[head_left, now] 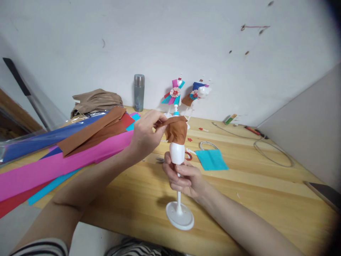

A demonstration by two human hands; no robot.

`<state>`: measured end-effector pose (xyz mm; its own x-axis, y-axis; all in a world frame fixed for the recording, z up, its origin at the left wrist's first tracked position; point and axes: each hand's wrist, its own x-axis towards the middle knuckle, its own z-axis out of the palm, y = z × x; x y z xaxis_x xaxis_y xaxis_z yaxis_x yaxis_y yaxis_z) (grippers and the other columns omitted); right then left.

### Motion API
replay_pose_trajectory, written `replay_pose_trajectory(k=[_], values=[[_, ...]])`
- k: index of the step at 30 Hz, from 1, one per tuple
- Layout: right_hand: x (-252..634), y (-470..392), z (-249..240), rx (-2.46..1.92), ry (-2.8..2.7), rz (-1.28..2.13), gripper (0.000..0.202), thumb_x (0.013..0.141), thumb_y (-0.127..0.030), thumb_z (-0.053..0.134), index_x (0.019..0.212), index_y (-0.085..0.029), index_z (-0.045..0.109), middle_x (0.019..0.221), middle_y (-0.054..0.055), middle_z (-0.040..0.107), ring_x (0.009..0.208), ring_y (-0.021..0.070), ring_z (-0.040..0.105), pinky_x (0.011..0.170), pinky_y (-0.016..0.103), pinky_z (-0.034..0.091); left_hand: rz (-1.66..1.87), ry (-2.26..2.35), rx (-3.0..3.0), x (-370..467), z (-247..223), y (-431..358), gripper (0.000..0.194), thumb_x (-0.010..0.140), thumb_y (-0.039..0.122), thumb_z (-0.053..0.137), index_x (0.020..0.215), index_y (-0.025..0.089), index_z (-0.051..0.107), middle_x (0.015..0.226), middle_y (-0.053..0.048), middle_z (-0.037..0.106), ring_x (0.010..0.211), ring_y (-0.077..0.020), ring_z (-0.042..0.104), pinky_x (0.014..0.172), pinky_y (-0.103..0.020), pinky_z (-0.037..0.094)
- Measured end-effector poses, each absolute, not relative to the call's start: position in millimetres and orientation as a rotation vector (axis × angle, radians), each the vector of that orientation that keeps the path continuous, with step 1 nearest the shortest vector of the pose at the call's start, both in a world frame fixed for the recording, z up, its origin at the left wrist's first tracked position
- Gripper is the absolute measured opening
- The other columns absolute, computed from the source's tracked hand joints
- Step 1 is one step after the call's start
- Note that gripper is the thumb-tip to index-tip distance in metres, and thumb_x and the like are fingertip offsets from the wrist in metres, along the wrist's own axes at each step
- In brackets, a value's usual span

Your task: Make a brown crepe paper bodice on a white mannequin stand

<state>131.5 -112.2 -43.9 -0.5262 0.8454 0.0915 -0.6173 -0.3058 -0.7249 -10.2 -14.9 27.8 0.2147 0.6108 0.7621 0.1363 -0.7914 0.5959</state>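
A small white dress form [177, 153] on a round-based stand [180, 215] is tilted slightly above the wooden table. My right hand [183, 176] is wrapped round its pole, just under the white hips. Brown crepe paper [177, 131] covers the form's torso, with a turquoise band [176, 113] at the neck. My left hand [147, 133] pinches the paper's upper left edge between thumb and fingers. Scissors [188, 155] with red handles lie behind the right hand, partly hidden. Near them is a turquoise paper piece [212, 159].
Crepe paper strips in pink [66, 164], brown [92, 133] and other colours pile up at the left. Two dressed forms [175, 92] and a grey flask [139, 93] stand by the wall. A cable [266, 153] and a dark phone-like object [325, 193] lie at right.
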Motion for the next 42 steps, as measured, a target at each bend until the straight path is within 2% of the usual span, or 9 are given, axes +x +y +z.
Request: replay_pose_trajectory(k=[2, 8, 13, 19, 22, 29, 36, 42], values=[[131, -113, -44, -0.399, -0.909, 1.951, 0.035, 0.081, -0.036, 0.078, 0.094, -0.022, 0.049, 0.063, -0.010, 0.060, 0.031, -0.0029, 0.013, 0.032, 0.014, 0.015, 1.588, 0.677, 2.087, -10, 27, -18, 0.010, 0.081, 0.018, 0.062, 0.072, 0.020, 0.060, 0.073, -0.002, 0.066, 0.068, -0.0139, 0.060, 0.067, -0.027, 0.050], [134, -112, -43, -0.448, -0.913, 1.925, 0.040, 0.078, -0.040, 0.081, 0.091, -0.023, 0.046, 0.062, -0.011, 0.059, 0.030, -0.0026, 0.011, 0.032, 0.015, 0.013, 1.222, 0.568, 1.599, -1, 24, -21, 0.013, 0.074, 0.017, 0.067, 0.075, 0.020, 0.054, 0.064, 0.003, 0.065, 0.058, -0.0116, 0.064, 0.059, -0.024, 0.054], [134, -112, -44, -0.388, -0.924, 1.939, 0.036, 0.081, -0.039, 0.077, 0.094, -0.023, 0.048, 0.063, -0.012, 0.057, 0.031, -0.0032, 0.009, 0.031, 0.015, 0.011, 1.106, 0.592, 1.423, 3, 25, -16, 0.016, 0.067, 0.008, 0.067, 0.076, 0.017, 0.057, 0.058, 0.003, 0.066, 0.049, -0.0096, 0.061, 0.050, -0.020, 0.050], [134, -112, -44, -0.248, -0.905, 1.976, 0.027, 0.088, -0.033, 0.073, 0.093, -0.022, 0.048, 0.066, -0.011, 0.060, 0.030, -0.0039, 0.009, 0.030, 0.013, 0.012, 1.006, 0.552, 1.368, 2, 26, -19, 0.016, 0.067, 0.011, 0.070, 0.075, 0.016, 0.058, 0.055, 0.002, 0.064, 0.048, -0.0097, 0.060, 0.048, -0.019, 0.048], [134, -112, -45, -0.215, -0.904, 1.989, 0.025, 0.090, -0.032, 0.071, 0.095, -0.022, 0.049, 0.065, -0.011, 0.059, 0.030, -0.0041, 0.009, 0.030, 0.012, 0.013, 0.974, 0.543, 1.368, 0, 26, -21, 0.013, 0.067, 0.011, 0.069, 0.075, 0.015, 0.059, 0.054, 0.002, 0.063, 0.046, -0.0090, 0.057, 0.045, -0.019, 0.044], [135, -114, -47, -0.219, -0.910, 2.047, 0.027, 0.089, -0.032, 0.073, 0.095, -0.022, 0.049, 0.066, -0.010, 0.063, 0.029, -0.0041, 0.012, 0.030, 0.011, 0.018, 0.879, 0.498, 1.376, -3, 27, -22, 0.009, 0.065, 0.015, 0.070, 0.069, 0.014, 0.062, 0.052, 0.002, 0.062, 0.045, -0.0086, 0.057, 0.043, -0.018, 0.046], [130, -113, -43, -0.297, -0.971, 2.049, 0.028, 0.087, -0.031, 0.075, 0.097, -0.021, 0.050, 0.064, -0.009, 0.063, 0.031, -0.0038, 0.013, 0.032, 0.011, 0.018, 0.810, 0.580, 1.375, -4, 35, -30, 0.010, 0.066, 0.013, 0.068, 0.068, 0.015, 0.059, 0.043, 0.004, 0.056, 0.035, -0.0054, 0.046, 0.036, -0.015, 0.036], [127, -114, -37, -0.463, -0.945, 1.952, 0.037, 0.083, -0.040, 0.080, 0.091, -0.021, 0.049, 0.062, -0.008, 0.063, 0.033, -0.0030, 0.014, 0.034, 0.013, 0.018, 0.995, 0.639, 1.313, 3, 33, -35, 0.025, 0.063, 0.007, 0.073, 0.068, 0.018, 0.051, 0.050, 0.008, 0.057, 0.035, -0.0043, 0.048, 0.034, -0.014, 0.031]])
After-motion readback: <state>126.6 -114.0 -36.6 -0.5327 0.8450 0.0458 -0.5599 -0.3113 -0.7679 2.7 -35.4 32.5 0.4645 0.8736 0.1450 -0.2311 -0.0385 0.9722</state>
